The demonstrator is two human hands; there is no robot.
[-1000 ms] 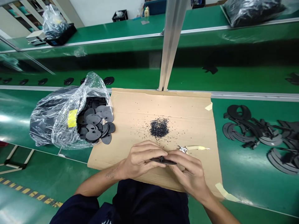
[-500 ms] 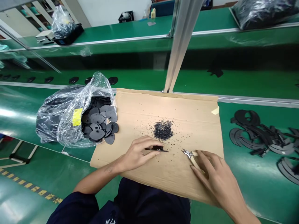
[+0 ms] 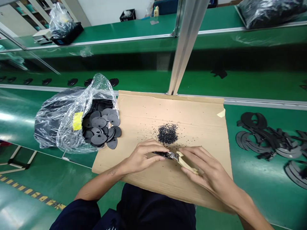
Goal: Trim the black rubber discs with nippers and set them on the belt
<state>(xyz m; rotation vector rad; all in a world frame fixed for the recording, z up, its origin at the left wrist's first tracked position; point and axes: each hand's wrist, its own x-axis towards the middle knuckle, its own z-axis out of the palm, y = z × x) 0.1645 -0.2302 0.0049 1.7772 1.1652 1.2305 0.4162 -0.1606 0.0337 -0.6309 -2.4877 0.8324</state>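
Observation:
My left hand [image 3: 146, 156] pinches a thin black plastic part [image 3: 163, 154] between thumb and fingers, over the cardboard sheet [image 3: 139, 108]. In my right hand [image 3: 208, 169] is a pair of cutting pliers [image 3: 188, 165] with cream-coloured handles. The metal jaws of the pliers meet the right edge of the black part; whether they are closed on it I cannot tell. Just beyond both hands lies a heap of tiny black bits [image 3: 168, 133], with loose crumbs scattered around it.
At left, a clear plastic bag [image 3: 64, 121] spills flat black discs [image 3: 99, 138] onto the cardboard's edge. Curved black parts [image 3: 259, 134] lie on the green bench at right. A metal post [image 3: 184, 48] rises behind the cardboard. Several black pieces [image 3: 72, 82] line the rear strip.
My right hand has moved left with the pliers, bringing their jaws to the black plastic part. My left hand stays in nearly the same place, still holding the part.

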